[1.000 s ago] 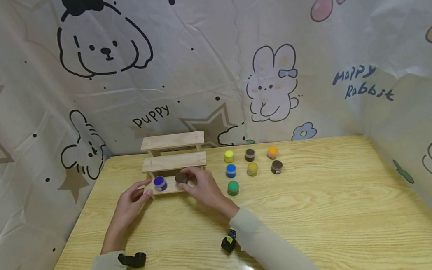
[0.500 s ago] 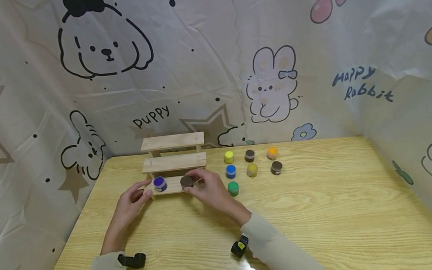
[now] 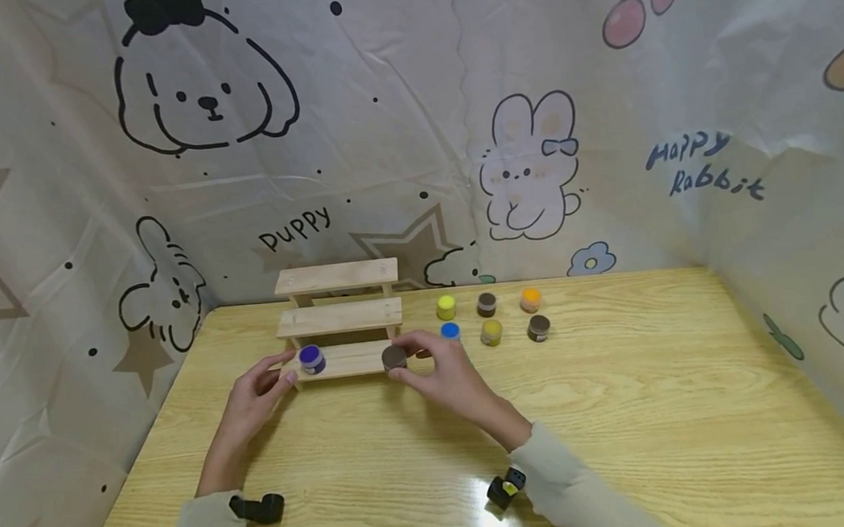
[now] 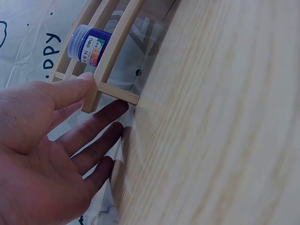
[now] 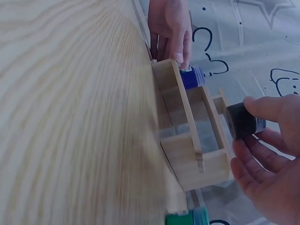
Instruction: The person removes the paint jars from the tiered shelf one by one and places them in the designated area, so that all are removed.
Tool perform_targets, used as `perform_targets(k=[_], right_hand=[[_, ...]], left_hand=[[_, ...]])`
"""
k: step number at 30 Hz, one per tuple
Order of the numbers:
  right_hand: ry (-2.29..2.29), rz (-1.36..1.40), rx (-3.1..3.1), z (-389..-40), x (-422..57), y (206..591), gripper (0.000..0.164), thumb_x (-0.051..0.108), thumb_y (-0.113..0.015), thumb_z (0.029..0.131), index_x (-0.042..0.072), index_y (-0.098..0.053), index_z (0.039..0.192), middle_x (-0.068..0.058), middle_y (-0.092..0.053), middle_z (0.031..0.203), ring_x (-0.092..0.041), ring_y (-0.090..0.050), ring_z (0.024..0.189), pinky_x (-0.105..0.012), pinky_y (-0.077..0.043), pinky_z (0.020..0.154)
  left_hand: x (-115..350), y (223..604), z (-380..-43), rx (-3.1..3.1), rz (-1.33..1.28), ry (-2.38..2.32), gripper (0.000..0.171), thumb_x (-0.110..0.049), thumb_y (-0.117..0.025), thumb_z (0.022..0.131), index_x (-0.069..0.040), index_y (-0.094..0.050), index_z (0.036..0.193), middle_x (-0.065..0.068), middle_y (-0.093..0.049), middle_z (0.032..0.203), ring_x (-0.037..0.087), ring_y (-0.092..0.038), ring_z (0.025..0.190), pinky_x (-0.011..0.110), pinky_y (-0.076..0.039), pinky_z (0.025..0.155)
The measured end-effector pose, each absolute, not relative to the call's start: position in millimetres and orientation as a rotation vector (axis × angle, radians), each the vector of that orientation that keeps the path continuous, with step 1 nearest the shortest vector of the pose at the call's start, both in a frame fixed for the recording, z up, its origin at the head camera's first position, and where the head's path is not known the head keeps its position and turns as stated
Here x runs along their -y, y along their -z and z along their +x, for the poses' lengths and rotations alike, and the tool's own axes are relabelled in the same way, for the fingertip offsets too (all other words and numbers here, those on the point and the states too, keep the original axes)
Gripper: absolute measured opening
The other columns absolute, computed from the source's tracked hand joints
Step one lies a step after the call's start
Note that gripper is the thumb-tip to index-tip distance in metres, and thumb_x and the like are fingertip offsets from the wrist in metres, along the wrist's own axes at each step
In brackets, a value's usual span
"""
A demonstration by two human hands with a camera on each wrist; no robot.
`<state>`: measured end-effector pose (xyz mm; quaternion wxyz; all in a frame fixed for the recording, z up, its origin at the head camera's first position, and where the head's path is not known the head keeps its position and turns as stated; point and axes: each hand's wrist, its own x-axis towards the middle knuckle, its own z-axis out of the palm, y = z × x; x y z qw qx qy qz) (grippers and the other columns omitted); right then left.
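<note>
A three-step wooden display rack (image 3: 340, 317) stands at the back left of the table. My left hand (image 3: 251, 399) holds the left end of its lowest step, thumb at the front edge and fingers toward the back. Just beside that hand, a purple-blue paint jar (image 3: 312, 359) with a clear lid stands upright on the step; its label shows in the left wrist view (image 4: 93, 46). Between thumb and fingers, my right hand (image 3: 458, 378) pinches a dark brown or black paint jar (image 5: 243, 121). In the right wrist view this jar is over the rack's right end.
Right of the rack stand several paint jars: yellow (image 3: 446, 307), dark (image 3: 486, 305), orange (image 3: 531, 299), blue (image 3: 450, 332), ochre (image 3: 491, 332) and another dark one (image 3: 539, 328). A green jar (image 5: 187, 218) is mostly behind my right hand in the head view. A printed curtain (image 3: 400, 136) hangs behind.
My right hand has moved right along the lowest step with the dark paint jar, from mid-step to its right end, now covering the green jar. My left hand has stayed put.
</note>
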<state>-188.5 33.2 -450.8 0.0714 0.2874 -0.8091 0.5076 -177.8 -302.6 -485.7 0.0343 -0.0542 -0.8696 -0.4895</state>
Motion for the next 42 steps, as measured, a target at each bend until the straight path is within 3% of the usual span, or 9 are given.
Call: perform_targets(k=[11,17,20,27,35,42], right_hand=[[-1.533,0.795,2.477,-181.3,-61.3,449.6,0.036,0.016,-0.082,0.090,0.007,-0.069,0.123,-0.001,-0.072,0.112,-0.017,-0.068,0.103,-0.049,-0.056,0.087],[-1.529,0.772,2.465,-180.0,-75.7,450.4,0.036,0.016,-0.083,0.089,0.008,-0.070,0.122,-0.003,-0.073,0.111,-0.018,-0.069,0.100,-0.046,-0.057,0.086],[-1.534,0.769,2.453,-179.1,-84.5,451.0,0.037,0.013,-0.084,0.088,0.007,-0.070,0.122,-0.003,-0.073,0.111,-0.019,-0.070,0.099,-0.047,-0.057,0.086],[-1.505,0.739,2.456,-177.0,-104.3,449.8,0.038,0.007,-0.086,0.084,0.005,-0.070,0.119,-0.004,-0.074,0.111,-0.022,-0.070,0.101,-0.048,-0.056,0.088],[-1.501,0.650,2.516,-175.4,-121.7,452.1,0.038,0.006,-0.085,0.085,0.005,-0.070,0.119,-0.005,-0.074,0.112,-0.023,-0.069,0.105,-0.045,-0.056,0.091],[-1.511,0.575,2.568,-177.5,-133.0,458.8,0.039,0.005,-0.084,0.085,0.004,-0.070,0.122,-0.009,-0.072,0.116,-0.026,-0.069,0.107,-0.044,-0.055,0.093]], left_hand=[[305.4,486.3,-176.4,2.702,-0.132,1.469,0.042,-0.021,-0.060,0.106,-0.005,-0.057,0.145,0.024,-0.070,0.121,0.007,-0.065,0.103,0.016,-0.046,0.084],[303.9,485.2,-175.7,2.695,-0.127,1.463,0.042,-0.020,-0.061,0.106,-0.003,-0.057,0.144,0.026,-0.069,0.124,0.028,-0.067,0.111,0.015,-0.046,0.084],[301.8,486.1,-177.1,2.691,-0.131,1.482,0.043,-0.020,-0.061,0.106,-0.003,-0.057,0.144,0.026,-0.068,0.125,0.032,-0.066,0.113,0.016,-0.046,0.084],[299.5,488.0,-179.1,2.707,-0.115,1.478,0.042,-0.022,-0.061,0.106,-0.006,-0.057,0.145,0.024,-0.070,0.123,0.023,-0.067,0.109,0.017,-0.047,0.085],[300.6,484.7,-176.9,2.695,-0.127,1.469,0.042,-0.022,-0.061,0.106,-0.005,-0.057,0.144,0.025,-0.070,0.122,0.029,-0.067,0.109,0.018,-0.047,0.083],[302.6,485.7,-177.9,2.710,-0.109,1.478,0.042,-0.023,-0.061,0.106,-0.007,-0.058,0.145,0.024,-0.069,0.124,0.023,-0.066,0.110,0.019,-0.048,0.084]])
